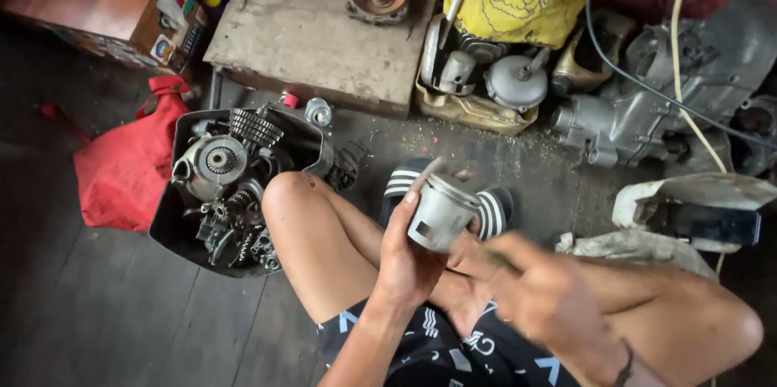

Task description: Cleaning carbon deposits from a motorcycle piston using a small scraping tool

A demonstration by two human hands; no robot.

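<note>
While the left hand [409, 261] grips a dull metal cylindrical piston [441, 213], the blurred right hand's [530, 290] grip is unclear.

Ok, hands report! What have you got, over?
Left hand gripping grey metal piston. Right hand blurred beside it, grip unclear. Nothing between them; black tub of gears off by the knee.

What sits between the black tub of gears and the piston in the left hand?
Head view: the person's bare left knee and thigh lie between the black tub and the piston, which the left hand holds up.
</note>
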